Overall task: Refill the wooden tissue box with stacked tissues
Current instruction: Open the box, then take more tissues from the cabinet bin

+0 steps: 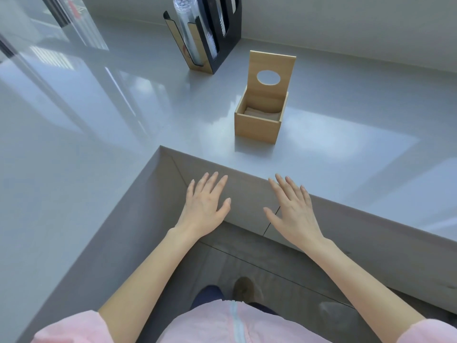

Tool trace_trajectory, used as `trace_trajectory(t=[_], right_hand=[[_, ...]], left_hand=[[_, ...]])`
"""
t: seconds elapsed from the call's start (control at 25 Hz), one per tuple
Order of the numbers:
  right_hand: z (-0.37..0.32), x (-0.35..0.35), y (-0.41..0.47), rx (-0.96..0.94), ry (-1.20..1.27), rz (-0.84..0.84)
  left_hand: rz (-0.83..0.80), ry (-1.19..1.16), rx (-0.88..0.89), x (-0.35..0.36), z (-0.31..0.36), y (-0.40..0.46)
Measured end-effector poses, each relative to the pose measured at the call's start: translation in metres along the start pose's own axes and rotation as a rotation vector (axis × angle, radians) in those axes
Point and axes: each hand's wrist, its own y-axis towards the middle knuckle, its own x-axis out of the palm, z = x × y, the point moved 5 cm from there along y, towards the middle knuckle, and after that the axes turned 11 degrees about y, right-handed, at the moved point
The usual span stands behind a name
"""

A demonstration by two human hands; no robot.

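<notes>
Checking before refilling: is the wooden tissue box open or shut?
Open: the wooden tissue box has its lid standing upright, showing a low tissue stack inside.

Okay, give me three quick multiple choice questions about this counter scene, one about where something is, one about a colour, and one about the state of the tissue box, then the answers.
1. Where does the black cup holder stand from the wooden tissue box?
A. Behind it, to the left
B. In front of it
C. Inside it

2. What colour are the person's sleeves?
A. Green
B. Pink
C. Black

3. How is the box's lid?
A. Shut flat
B. Lying on the counter
C. Raised upright

Answers: 1 A, the holder is farther back and left on the counter. 2 B, both sleeves are pale pink. 3 C, the lid with its oval hole stands up at the back, with a low stack of tissues showing inside.
</notes>
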Motion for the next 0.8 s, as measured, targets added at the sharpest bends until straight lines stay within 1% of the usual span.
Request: trace_trajectory(t=[0.32,0.48,0.56,0.64,0.72,0.8], right_hand=[[0.007,0.028,-0.016,0.036,0.029,-0.026],[0.020,0.048,-0.013,0.056,-0.027,-0.068],[0.033,0.059,-0.006,0.085,-0.026,-0.053],[0.045,0.070,0.002,0.119,-0.093,-0.029],[0.054,0.084,0.009,0.109,-0.166,0.001],[0.067,0.092,0.021,0.097,-0.242,0.090]], left_hand=[[-0.065,0.110,0.156,0.030,0.013,0.010],[-0.093,0.122,0.221,0.054,0.020,0.018],[-0.090,0.104,0.226,0.068,0.021,0.027],[-0.087,0.113,0.247,0.082,0.024,0.037],[-0.067,0.115,0.269,0.095,0.025,0.047],[-0.016,0.179,0.308,0.106,0.029,0.064]])
